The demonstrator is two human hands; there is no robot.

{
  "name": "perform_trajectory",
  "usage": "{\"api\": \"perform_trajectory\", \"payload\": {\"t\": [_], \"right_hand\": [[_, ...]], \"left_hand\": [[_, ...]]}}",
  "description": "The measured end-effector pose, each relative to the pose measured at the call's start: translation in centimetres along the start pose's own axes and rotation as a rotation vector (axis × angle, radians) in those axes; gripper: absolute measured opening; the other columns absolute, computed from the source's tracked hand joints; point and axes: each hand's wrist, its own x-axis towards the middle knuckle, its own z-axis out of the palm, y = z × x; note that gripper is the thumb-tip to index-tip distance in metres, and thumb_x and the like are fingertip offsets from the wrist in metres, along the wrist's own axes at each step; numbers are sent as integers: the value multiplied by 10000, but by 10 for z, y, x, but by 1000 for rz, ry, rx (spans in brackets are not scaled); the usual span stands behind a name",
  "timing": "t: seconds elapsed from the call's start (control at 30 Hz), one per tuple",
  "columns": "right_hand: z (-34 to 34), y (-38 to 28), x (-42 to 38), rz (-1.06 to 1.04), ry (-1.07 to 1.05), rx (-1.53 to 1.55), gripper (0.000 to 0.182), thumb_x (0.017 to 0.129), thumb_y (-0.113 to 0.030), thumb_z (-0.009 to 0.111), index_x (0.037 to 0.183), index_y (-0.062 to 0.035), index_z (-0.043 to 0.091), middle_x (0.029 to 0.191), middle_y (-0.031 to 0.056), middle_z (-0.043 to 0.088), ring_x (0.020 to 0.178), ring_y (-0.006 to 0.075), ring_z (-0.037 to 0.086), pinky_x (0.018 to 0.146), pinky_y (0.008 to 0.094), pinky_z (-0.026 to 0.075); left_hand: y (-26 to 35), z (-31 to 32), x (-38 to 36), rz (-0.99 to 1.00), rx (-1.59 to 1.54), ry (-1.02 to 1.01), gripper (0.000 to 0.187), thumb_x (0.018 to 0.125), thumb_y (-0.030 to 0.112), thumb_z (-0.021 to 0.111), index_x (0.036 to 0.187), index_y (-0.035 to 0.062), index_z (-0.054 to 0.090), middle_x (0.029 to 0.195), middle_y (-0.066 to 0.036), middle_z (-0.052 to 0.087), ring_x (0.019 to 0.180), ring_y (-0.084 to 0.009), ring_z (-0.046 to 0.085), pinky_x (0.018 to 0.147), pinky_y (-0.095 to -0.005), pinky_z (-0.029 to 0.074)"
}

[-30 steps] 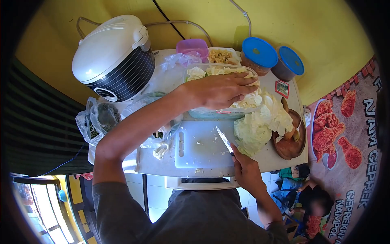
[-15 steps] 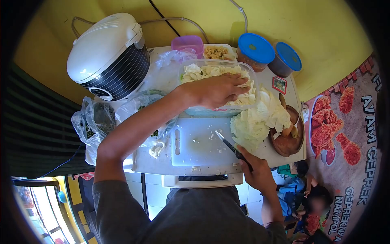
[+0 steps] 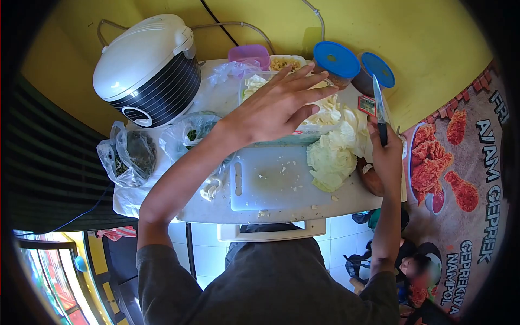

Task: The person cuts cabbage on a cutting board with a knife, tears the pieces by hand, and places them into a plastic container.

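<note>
My left hand is raised with its fingers spread over a clear plastic box of cut cabbage, holding nothing. At the right, my right hand grips the black handle of a knife, whose blade points up toward the wall. Loose cabbage leaves lie between the box and my right hand. Below the box, a white cutting board bears small cabbage scraps. A brown clay dish is partly hidden behind my right hand.
A rice cooker stands at the back left, with plastic bags in front. Along the back are a purple container, a tub of food and two blue-lidded containers. A person is at the lower right.
My left hand has lifted off the cabbage in the box and moved slightly left. My right hand has moved up and right with the knife, from the board's edge to the clay dish.
</note>
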Motion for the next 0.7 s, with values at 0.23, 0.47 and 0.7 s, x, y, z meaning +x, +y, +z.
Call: {"api": "perform_trajectory", "payload": {"t": [0.23,0.47,0.7], "right_hand": [[-3,9,34,58,-282,-113,260,974,-182,697,1147,11,712,703,88,565,632,176,494,625,368,422],[-4,23,29,-112,-185,-75,215,941,-139,728,1087,19,715,800,83,679,711,157,584,709,312,481],[-12,11,24,5,17,56,209,950,-151,755,1082,8,723,806,40,694,703,118,608,681,265,476]], "left_hand": [[63,-13,-60,-113,-230,62,360,945,93,712,1305,112,704,1357,-122,667,1256,-328,636,1042,-461,520],[75,8,-117,-405,-439,3,291,936,80,752,1227,90,746,1234,-101,730,1133,-298,700,947,-400,571],[81,23,-135,-491,-599,-3,252,972,100,723,1218,44,731,1155,-145,740,1042,-343,722,889,-420,585]]}}
